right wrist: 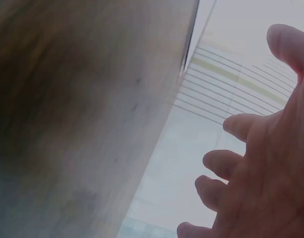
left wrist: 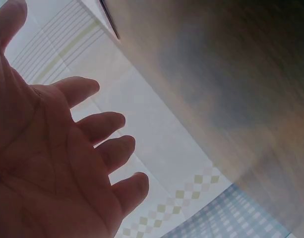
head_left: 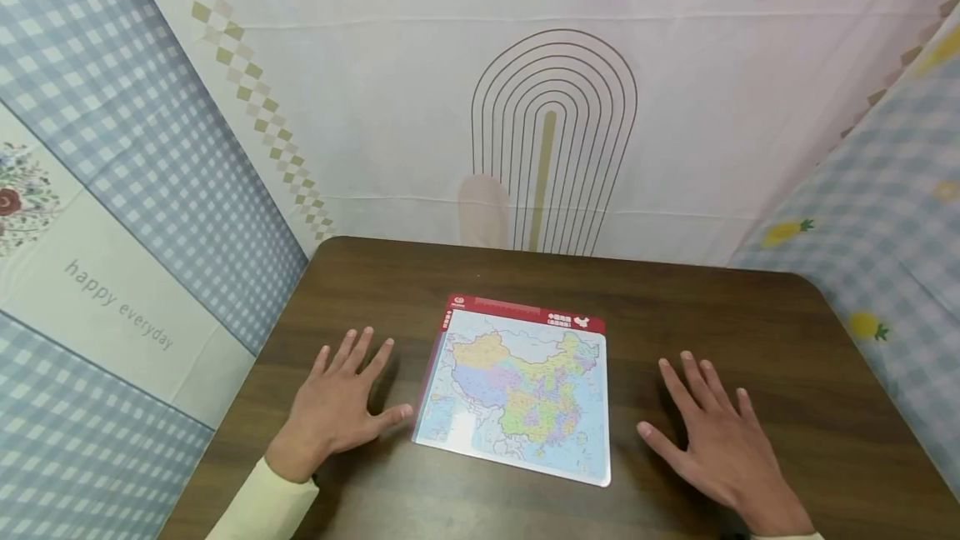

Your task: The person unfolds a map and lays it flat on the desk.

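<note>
A flat map board (head_left: pixel 525 390) with a red top border and a coloured map lies on the dark wooden table (head_left: pixel 675 298), between the two hands. To its left is my left hand (head_left: pixel 337 402), palm down with fingers spread, its thumb tip close to the board's left edge. My right hand (head_left: pixel 712 440) is off to the board's right, fingers spread too, holding nothing. Both wrist views show the palms raised a little above the wood, the left palm (left wrist: pixel 47 158) and the right palm (right wrist: pixel 271 173) bare. Whether the left thumb touches the board, I cannot tell.
A white cloth with an arch pattern (head_left: pixel 555 140) hangs behind the table's far edge. Blue checked cloth (head_left: pixel 172 107) with printed words hangs at the left, and another checked cloth with pineapples (head_left: pixel 862 232) at the right. Light glares on the board's lower left.
</note>
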